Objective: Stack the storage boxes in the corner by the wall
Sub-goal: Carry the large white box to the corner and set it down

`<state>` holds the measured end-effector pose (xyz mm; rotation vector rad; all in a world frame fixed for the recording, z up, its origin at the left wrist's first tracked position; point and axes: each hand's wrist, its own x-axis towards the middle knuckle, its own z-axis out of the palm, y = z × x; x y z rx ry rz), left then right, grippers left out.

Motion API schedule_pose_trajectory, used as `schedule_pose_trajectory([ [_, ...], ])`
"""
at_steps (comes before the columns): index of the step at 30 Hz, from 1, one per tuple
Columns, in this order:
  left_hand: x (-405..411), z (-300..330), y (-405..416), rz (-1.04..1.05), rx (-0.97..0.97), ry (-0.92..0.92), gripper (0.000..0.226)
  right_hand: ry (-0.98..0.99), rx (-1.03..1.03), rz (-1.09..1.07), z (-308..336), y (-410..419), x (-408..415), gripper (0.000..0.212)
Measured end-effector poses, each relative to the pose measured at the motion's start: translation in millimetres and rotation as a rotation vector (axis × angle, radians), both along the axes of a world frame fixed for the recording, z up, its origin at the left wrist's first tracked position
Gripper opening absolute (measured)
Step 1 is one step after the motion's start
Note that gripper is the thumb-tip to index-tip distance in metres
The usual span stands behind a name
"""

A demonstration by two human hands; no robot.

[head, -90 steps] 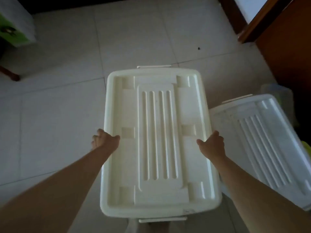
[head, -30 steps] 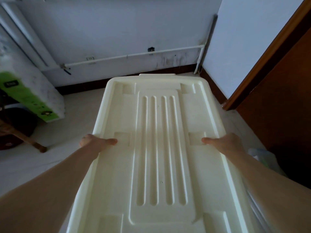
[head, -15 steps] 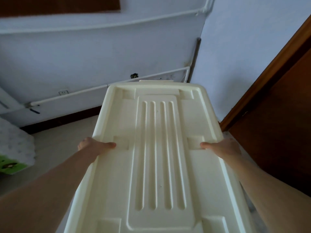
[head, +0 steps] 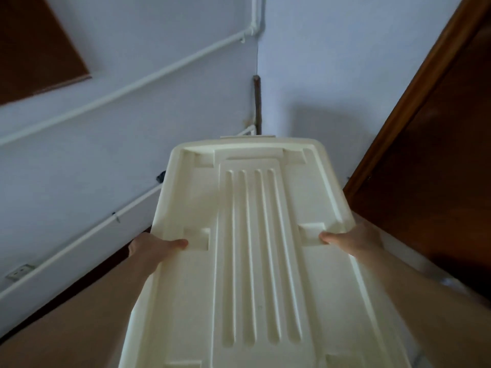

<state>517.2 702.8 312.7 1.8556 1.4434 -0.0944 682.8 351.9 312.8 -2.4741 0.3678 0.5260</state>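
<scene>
We hold a cream storage box (head: 255,248), lid up, out toward the corner where two pale walls (head: 132,128) meet. Our left hand (head: 152,247) and right hand (head: 350,241) each keep a tight grip on a long edge, thumbs on the lid. The fingers underneath are hidden, and the box's near end is cut off. A brown door (head: 438,155) stands right.

Both bare arms reach forward; the left hand (head: 154,247) and right hand (head: 353,240) grip opposite sides, thumbs on top.
</scene>
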Motion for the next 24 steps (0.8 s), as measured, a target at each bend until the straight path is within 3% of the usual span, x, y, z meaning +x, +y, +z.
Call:
schedule_pose_trajectory([
  [7, 133.2, -24.4, 72.8, -0.134, 0.004, 0.076, 0.087, 0.096, -0.047, -0.107, -25.8, 59.4, 91.8, 0.084],
  [14, 242.0, -52.9, 129.3, -0.309, -0.007, 0.139, 0.08, 0.174, -0.005, -0.225, -60.2, 96.0, 153.2, 0.086],
  [18, 304.9, -75.2, 167.8, -0.447, 0.015, 0.161, 0.083, 0.193, 0.009, -0.321, -71.8, 130.0, 180.9, 0.098],
  [24, 402.8, -116.1, 225.5, -0.644, -0.015, 0.24, 0.09, 0.243, -0.027, -0.524, -107.1, 183.8, 208.9, 0.097],
])
